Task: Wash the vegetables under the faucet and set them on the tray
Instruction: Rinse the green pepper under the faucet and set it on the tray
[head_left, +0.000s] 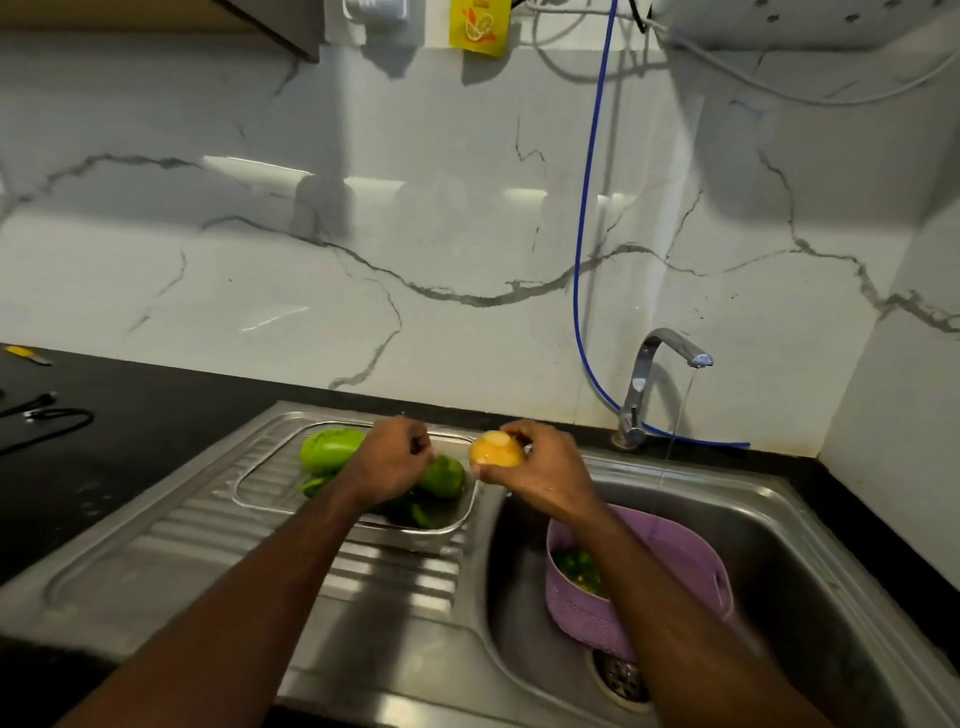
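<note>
Two containers are holding the vegetables. Left of the sink (810, 519), a steel tray (358, 522) is sitting on the ribbed drainboard (208, 525); it is carrying a pale green gourd (328, 448) at its far-left end, a darker green vegetable (445, 475) at its right end, and smaller dark green pieces (415, 512) along its near side, partly hidden under the left forearm. Inside the sink, a purple basket (675, 556) is tilting against the near wall, just above the drain (621, 675); green vegetables (576, 569) are lying in it, too blurred to name.

The right hand (540, 475) is gripping a yellow-orange vegetable (497, 451), fingers over the top and thumb beneath, over the sink's left rim and just right of the tray. The left hand (392, 460) is hovering over the tray with its fingers curled together; I cannot tell whether anything is inside the fist.

At the sink's far edge, the faucet (654, 374) is running, a thin stream (675, 426) falling into the sink well to the right of the held vegetable. A blue hose (584, 260) is hanging down the wall to the faucet's base.
</note>
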